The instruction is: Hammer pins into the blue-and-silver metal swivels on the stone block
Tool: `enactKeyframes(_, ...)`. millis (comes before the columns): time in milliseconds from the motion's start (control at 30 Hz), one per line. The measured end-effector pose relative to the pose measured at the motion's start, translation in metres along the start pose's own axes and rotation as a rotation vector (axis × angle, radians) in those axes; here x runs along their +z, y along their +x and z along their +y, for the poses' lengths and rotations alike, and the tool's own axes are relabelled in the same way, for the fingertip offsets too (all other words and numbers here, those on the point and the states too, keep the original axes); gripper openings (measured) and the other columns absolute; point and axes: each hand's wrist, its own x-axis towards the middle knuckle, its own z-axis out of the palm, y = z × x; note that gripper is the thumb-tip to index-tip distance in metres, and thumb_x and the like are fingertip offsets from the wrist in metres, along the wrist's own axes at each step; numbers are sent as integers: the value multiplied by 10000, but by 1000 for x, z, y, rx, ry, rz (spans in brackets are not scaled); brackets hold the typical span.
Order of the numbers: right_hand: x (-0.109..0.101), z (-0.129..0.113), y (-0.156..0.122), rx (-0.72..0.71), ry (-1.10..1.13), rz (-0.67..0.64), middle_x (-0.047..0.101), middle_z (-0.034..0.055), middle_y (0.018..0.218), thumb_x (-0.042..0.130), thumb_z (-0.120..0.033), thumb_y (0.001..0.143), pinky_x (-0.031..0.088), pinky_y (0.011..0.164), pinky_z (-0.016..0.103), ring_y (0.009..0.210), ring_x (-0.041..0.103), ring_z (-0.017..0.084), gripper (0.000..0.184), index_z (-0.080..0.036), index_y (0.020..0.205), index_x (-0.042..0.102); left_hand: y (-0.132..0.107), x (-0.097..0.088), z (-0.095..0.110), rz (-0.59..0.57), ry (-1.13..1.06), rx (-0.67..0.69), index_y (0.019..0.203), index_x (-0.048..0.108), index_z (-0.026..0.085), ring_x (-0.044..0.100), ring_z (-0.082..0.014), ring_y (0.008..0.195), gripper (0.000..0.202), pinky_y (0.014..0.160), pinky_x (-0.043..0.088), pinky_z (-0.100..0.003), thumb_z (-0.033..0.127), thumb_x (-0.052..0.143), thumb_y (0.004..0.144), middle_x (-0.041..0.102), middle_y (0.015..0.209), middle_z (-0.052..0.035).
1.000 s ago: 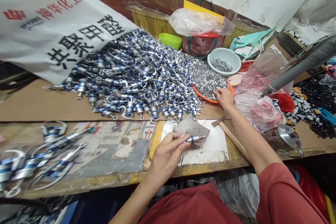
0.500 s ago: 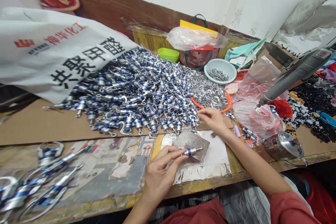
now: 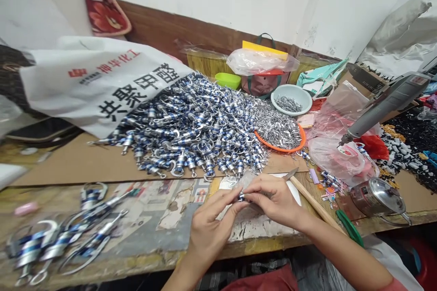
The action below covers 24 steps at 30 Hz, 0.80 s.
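Note:
My left hand and my right hand meet over a grey stone slab at the bench's front edge. Between their fingertips sits a small blue-and-silver metal barrel piece; the left hand pinches it from the left, and the right hand's fingers close on its right end, perhaps with a small part I cannot make out. Behind them lies a big heap of the same blue-and-silver clasps. An orange dish piled with small silver parts stands to the right of the heap.
A hammer lies right of my hands, then a steel pot. A white bowl of screws, plastic bags and a grey rotary tool fill the right. Finished clasps lie front left; a printed white sack sits back left.
My right hand came back from the orange dish to the piece in my left hand, and both now grip it. The view has shifted left and tilted up.

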Motion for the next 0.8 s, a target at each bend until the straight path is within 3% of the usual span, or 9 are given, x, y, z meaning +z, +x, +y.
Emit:
enactKeyframes(300,1,-9,-8,-79,-20,-6,637,39,741,517,-220,857,478,650,248,712,587,130,163,-179,831,673,-4,-4,7,1,-87,34,954,703,283,626,-114,642,322,575,492,-203,81,649,709,686,733,11)
enactKeyframes(500,2,-12,-18,-157,-120,-13,627,63,806,499,-194,870,490,681,268,768,586,143,152,-162,934,633,-8,-7,10,-11,-146,-114,852,734,283,621,-119,642,249,577,496,-205,104,659,696,683,717,6)
enactKeyframes(567,1,-9,-23,-241,-173,-5,621,95,902,547,-210,845,504,718,285,844,586,161,204,-150,1036,588,-9,-10,11,-21,-226,-242,794,740,269,630,-133,666,175,594,507,-213,143,663,699,688,719,-2)
enactKeyframes(667,-3,-2,-28,-501,-340,-9,629,118,953,528,-142,842,512,707,290,884,591,175,226,-143,1064,572,-8,-14,13,-35,-365,-432,734,725,236,629,-144,662,76,601,514,-228,205,658,713,685,714,-12)
enactKeyframes(733,-6,3,-29,-653,-434,-41,649,123,936,457,-86,858,516,701,290,882,604,179,219,-129,1022,596,-6,-16,15,-69,-366,-470,711,710,219,608,-137,623,65,568,503,-225,229,647,723,667,698,-16)
enactKeyframes(800,-8,6,-29,-713,-466,-62,656,141,952,446,-89,861,522,730,301,909,609,191,216,-102,1002,608,-3,-18,17,-101,-290,-440,692,705,212,602,-143,645,69,563,497,-223,240,647,716,650,708,-26)
